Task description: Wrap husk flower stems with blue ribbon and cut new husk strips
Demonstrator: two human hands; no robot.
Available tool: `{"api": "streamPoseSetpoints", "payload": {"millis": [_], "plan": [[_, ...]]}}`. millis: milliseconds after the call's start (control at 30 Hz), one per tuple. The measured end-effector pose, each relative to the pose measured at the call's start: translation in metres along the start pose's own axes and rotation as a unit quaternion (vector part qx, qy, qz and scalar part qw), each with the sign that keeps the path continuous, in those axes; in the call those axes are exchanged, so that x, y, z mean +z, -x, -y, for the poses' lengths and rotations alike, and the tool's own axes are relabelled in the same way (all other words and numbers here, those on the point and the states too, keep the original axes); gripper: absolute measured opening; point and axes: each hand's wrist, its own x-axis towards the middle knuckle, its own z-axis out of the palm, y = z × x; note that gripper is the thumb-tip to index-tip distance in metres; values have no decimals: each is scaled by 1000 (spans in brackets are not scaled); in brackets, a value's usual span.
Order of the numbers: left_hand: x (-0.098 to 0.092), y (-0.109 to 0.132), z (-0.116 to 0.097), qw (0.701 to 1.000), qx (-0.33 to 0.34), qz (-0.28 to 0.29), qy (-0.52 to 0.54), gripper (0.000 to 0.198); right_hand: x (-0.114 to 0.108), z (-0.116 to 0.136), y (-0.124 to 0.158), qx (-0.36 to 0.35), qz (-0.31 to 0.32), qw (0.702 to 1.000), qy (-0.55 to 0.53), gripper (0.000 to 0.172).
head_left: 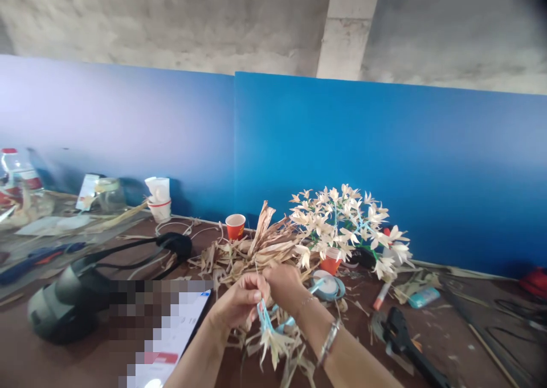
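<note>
The left hand (238, 303) held its grip pressed together, pinching 1 pale-blue wrapped stem (265, 318) just above the brown bench (444, 331), with a husk flower (276, 342) hanging below. The right hand (285, 285) touched it at the stem's top, its grip curled closed, with whatever it held hidden. Dried husks (250, 251) lay just behind, a tape roll (329, 285) sat near the right wrist, and a husk bouquet (346, 223) stood farther back.
</note>
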Motion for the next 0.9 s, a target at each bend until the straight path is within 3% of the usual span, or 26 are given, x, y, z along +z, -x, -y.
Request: {"api": "streamPoseSetpoints", "payload": {"millis": [200,433,533,600,667,900], "plan": [[-4,-1,3,999,1,-42,-8,25,10,-2,-22,-1,5,999,-48,15],[-6,-4,5,994,-30,-98,-43,27,-23,-4,3,32,-98,975,-195,25],[-3,-4,3,990,-43,-119,-57,26,-31,-7,20,54,-124,948,-289,25],[-2,-5,3,989,-57,-123,-66,25,-33,-9,33,84,-153,900,-399,22],[0,-6,4,986,-73,-128,-73,23,-32,-11,47,93,-160,876,-444,19],[8,-10,7,972,-123,-147,-132,22,-21,-11,77,102,-157,903,-386,16]]}}
